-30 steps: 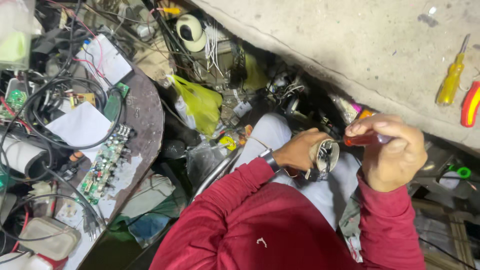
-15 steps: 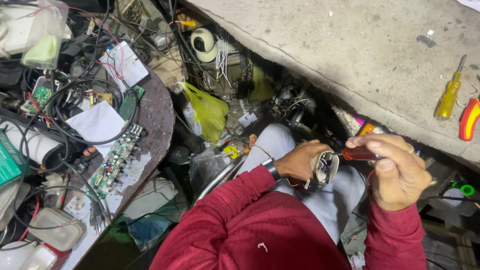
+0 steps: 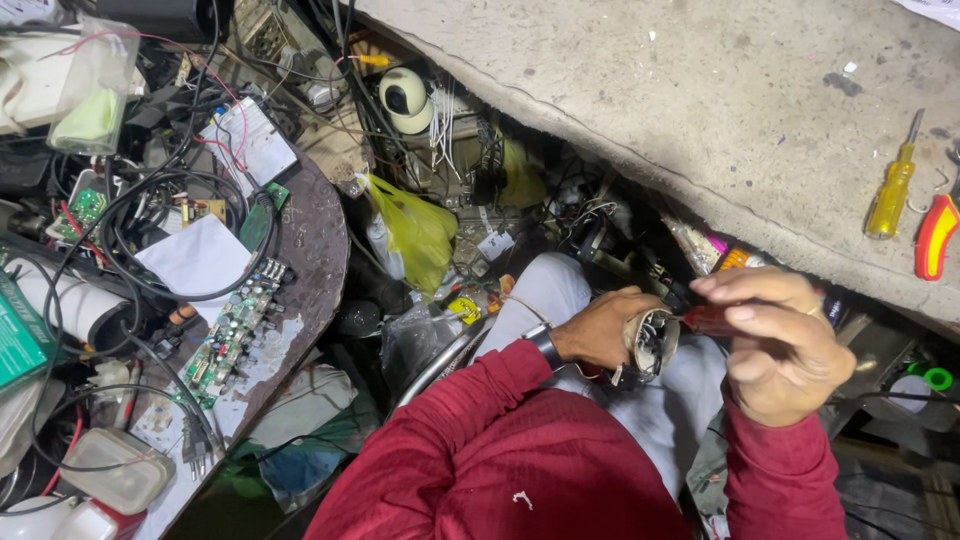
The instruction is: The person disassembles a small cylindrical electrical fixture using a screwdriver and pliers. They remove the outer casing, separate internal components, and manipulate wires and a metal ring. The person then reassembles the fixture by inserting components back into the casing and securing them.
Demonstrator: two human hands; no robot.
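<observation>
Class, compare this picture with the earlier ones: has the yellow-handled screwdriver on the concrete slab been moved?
No. The yellow-handled screwdriver lies at the same spot on the concrete slab, beside the red-handled tool; only the camera view shifted slightly.

Both hands meet over the lap, red sleeves drawn in.
The left hand curls shut, wrist bent; the right hand pinches its fingertips toward it.

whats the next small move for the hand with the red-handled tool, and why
Probably a small twist of the red-handled tool in place. The right hand already has its tip in the open end of the small round part, which the left hand grips over the lap, so nothing seems to need repositioning.
</observation>
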